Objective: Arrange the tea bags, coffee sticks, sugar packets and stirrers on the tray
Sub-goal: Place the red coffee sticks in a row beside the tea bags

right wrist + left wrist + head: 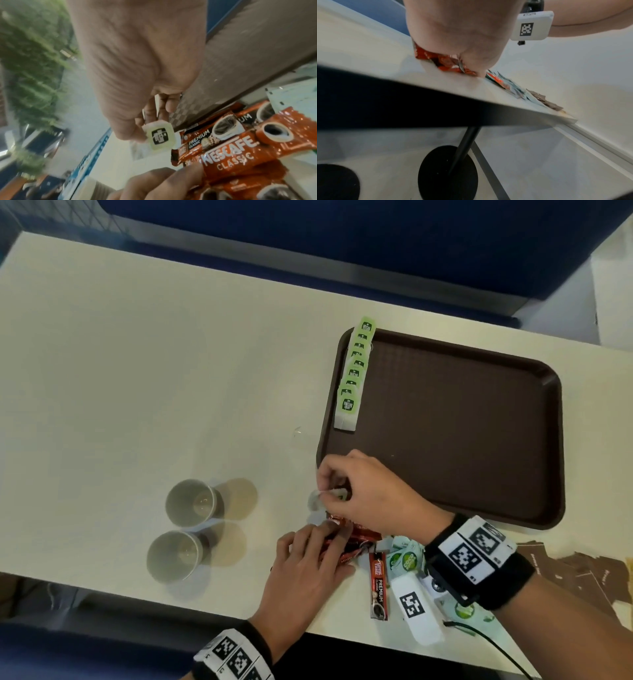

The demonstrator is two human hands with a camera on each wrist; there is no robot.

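Observation:
A brown tray (445, 422) lies at the right of the table, with a row of green-tagged tea bags (354, 374) overlapping along its left edge. Just off the tray's near left corner my right hand (325, 491) pinches one more tea bag (313, 500) by its pale green tag (160, 135), between thumb and fingers. Below it my left hand (329, 534) lies with straight fingers pressing on a pile of red coffee sticks (363, 534), also seen from the wrists (436, 59) (240, 152). Green-and-white sugar packets (406, 556) lie under my right wrist.
Two empty paper cups (191, 501) (174, 554) stand on the table to the left of my hands. One coffee stick (377, 587) lies apart by the near edge. Brown paper packets (582, 573) are spread at the right, below the tray.

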